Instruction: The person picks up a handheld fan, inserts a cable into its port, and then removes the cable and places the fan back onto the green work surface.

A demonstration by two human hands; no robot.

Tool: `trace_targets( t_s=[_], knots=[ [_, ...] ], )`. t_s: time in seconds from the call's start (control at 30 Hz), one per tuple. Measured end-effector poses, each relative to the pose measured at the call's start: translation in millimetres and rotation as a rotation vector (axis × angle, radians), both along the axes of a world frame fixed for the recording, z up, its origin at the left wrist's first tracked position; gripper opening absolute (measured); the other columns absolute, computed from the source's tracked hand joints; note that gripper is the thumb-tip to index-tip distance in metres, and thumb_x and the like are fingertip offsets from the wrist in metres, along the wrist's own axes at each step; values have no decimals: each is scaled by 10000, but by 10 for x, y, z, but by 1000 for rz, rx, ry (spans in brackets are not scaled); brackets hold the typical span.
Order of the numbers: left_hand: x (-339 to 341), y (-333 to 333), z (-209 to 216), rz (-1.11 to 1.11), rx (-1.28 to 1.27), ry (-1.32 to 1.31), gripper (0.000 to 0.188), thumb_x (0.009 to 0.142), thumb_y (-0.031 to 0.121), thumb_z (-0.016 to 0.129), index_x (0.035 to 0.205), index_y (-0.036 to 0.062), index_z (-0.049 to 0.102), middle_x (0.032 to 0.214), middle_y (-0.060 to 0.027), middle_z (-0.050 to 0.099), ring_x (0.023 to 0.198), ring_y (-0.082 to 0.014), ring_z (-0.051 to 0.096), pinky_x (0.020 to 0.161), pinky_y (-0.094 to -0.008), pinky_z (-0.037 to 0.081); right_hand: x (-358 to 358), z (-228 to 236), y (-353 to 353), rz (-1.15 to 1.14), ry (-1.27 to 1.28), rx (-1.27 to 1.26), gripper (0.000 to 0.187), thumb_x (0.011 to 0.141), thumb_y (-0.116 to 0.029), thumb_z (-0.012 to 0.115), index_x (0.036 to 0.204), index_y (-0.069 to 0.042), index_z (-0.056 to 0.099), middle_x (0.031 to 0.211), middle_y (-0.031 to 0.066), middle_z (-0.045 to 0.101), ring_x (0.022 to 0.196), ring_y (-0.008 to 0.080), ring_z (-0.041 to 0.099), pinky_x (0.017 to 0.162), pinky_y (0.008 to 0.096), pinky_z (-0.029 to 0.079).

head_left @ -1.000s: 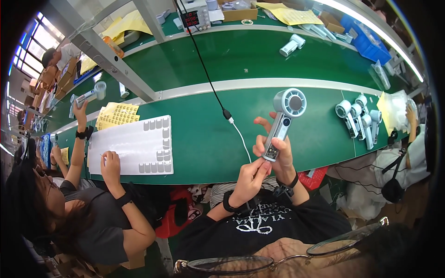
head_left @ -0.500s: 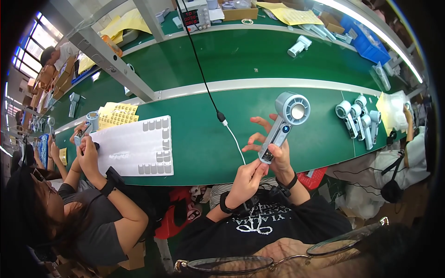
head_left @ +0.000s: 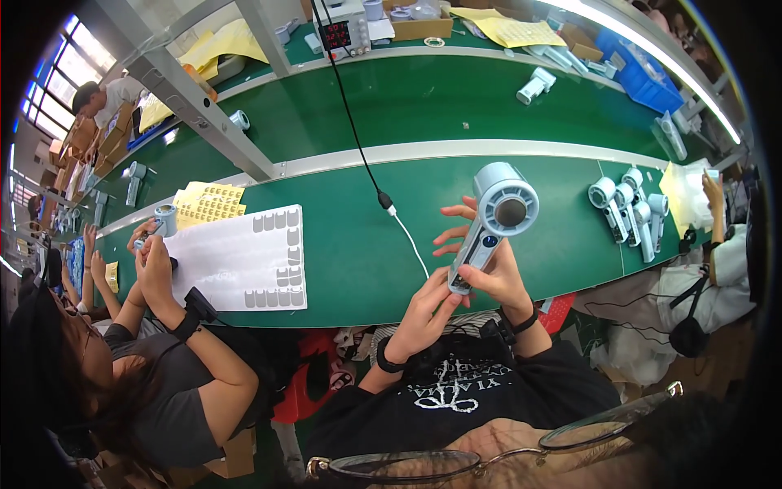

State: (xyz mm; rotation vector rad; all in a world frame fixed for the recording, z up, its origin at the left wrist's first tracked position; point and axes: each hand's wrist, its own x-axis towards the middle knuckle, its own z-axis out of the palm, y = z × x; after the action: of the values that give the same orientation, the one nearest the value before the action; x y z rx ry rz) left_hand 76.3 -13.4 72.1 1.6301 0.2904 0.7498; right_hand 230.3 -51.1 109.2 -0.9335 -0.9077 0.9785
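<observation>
My right hand (head_left: 503,281) is closed round a light-blue handheld fan (head_left: 507,202), its thumb on the front of the handle and some fingers spread behind it. The fan head points up, with a dark centre in its ring-shaped grille. A small round dark display shows on the handle, and a dark section lies lower down, partly under the thumb. My left hand (head_left: 422,319) pinches at the handle's bottom end. A white cable (head_left: 410,239) runs down behind its fingers, where the cable's end is hidden. Whatever the left fingertips grip there cannot be made out.
Several similar fans (head_left: 627,204) lie grouped on the green table at right. Left of me, a co-worker (head_left: 175,359) works beside a white sheet with grey stickers (head_left: 236,261). Beyond a metal rail (head_left: 456,148), another fan (head_left: 536,85) lies on a green surface. A black cord (head_left: 349,114) hangs across.
The fan's head has tipped and turned slightly left; its centre went from bright to dark. My left hand shifted a little left and down. Fans beyond the rail moved right, one emerging from behind the post.
</observation>
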Motion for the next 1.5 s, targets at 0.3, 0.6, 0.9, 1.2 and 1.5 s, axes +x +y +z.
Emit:
trace_targets(
  t_s=[0.3, 0.6, 0.9, 1.2, 1.5],
  knots=[
    [-175, 72, 2, -105, -87, -104, 278, 1005, 195, 529, 920, -44, 643, 1152, -163, 628, 925, -245, 595, 744, -318, 487, 400, 201, -391, 14, -946, -41, 1014, 701, -251, 873, 1495, 25, 307, 1521, 223, 354, 1252, 330, 545, 998, 441, 472],
    [-242, 209, -201, -300, -70, -76, 272, 1000, 164, 513, 867, -43, 631, 1212, -197, 626, 975, -247, 580, 776, -345, 490, 751, 365, -378, -314, -856, 76, 790, 669, -158, 898, 1328, -31, 483, 1317, 243, 552, 1219, 364, 569, 1087, 528, 393],
    [-370, 281, -71, -415, -3, -66, 212, 984, 66, 515, 823, -51, 590, 1374, -246, 466, 1196, -313, 554, 990, -393, 453, 1239, 181, -411, -15, -350, 578, 465, 920, -394, 617, 1204, -36, 533, 1302, 217, 536, 1168, 309, 604, 1065, 765, 269],
    [-530, 269, -132, 120, 250, 213, 187, 977, 78, 547, 832, -38, 571, 1340, -218, 493, 1172, -371, 584, 938, -425, 487, 1793, 533, 745, -806, -858, 125, 636, 747, -82, 844, 1303, -36, 539, 1249, 125, 583, 1168, 225, 575, 999, 356, 485],
    [-613, 365, -168, 328, 106, 181, 216, 1020, 96, 485, 941, -69, 599, 1245, -202, 574, 1003, -264, 658, 821, -349, 515, 2234, -434, 2289, -458, -1951, -178, 721, 714, -23, 777, 1367, -190, 518, 1381, 146, 474, 1245, 357, 496, 1014, 495, 436]
  ],
)
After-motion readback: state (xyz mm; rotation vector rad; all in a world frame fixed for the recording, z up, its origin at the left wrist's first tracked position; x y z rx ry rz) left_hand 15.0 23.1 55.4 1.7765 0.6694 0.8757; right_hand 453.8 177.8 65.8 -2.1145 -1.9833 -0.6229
